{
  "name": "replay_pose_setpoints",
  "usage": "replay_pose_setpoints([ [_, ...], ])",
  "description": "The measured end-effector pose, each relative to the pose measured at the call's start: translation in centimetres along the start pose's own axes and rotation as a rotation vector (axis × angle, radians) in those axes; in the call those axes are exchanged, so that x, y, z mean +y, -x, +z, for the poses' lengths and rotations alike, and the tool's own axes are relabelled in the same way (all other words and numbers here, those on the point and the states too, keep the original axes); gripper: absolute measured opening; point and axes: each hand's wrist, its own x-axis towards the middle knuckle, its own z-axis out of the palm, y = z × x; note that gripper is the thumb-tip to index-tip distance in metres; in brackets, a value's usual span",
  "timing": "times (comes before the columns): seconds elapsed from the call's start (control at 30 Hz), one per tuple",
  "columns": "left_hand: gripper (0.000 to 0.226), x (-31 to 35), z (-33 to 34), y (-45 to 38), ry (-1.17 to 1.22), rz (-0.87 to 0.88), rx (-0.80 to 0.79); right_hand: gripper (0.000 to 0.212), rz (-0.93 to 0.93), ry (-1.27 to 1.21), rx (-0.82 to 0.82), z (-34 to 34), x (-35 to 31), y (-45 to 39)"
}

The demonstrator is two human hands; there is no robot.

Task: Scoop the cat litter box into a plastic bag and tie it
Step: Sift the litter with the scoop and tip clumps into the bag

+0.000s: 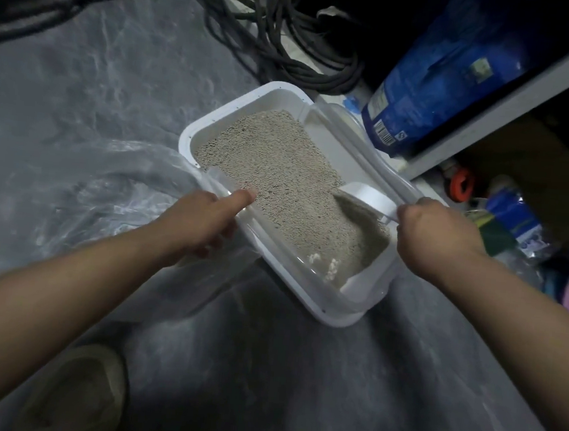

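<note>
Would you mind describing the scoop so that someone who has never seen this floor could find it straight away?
Start at the white rectangular plastic litter box on the grey floor, filled with beige granular litter. At its right side, beside the right hand, the white plastic scoop digs into the litter. It is the only smooth, rounded white piece standing up out of the granules.

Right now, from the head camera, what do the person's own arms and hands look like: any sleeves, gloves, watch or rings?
Both forearms are bare up to the frame edge: no sleeves show. The left hand and right hand wear no gloves. No watch, band or ring is visible on either wrist or on the fingers that show; most of the right hand's fingers are hidden.
</note>
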Motion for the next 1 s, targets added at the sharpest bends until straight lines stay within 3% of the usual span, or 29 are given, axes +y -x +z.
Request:
replay_pose_setpoints([
  [0.13,0.058,-0.1,0.3,-0.2,0.038,0.009,-0.037,0.030,-0.013,0.131,-0.126,-0.5,-0.6,-1.7],
  [0.37,0.045,-1.1,0.2,-0.1,0.097,0.000,-0.071,0.033,-0.003,0.061,-0.331,-1.7,-1.1,-2.2],
  [0.47,0.044,-1.1,0.0,-0.1,0.095,-0.002,-0.087,0.030,-0.047,0.017,-0.398,-1.7,-1.5,-1.8],
  [0.57,0.040,-1.0,0.1,0.1,0.079,0.021,-0.090,0.008,-0.130,-0.007,-0.437,-2.0,-1.7,-1.7],
  [0.67,0.038,-1.2,0.2,-0.2,0.041,0.032,-0.107,0.010,-0.139,-0.049,-0.386,-2.4,-1.2,-2.1],
  [0.83,0.043,-1.9,0.1,-0.8,0.037,-0.063,-0.129,0.008,-0.078,-0.154,-0.137,-3.2,-2.2,-3.7],
  [1.0,0.050,-1.7,0.1,-0.1,0.039,0.015,-0.100,0.013,-0.167,-0.267,0.081,-4.0,-6.6,-4.9],
])
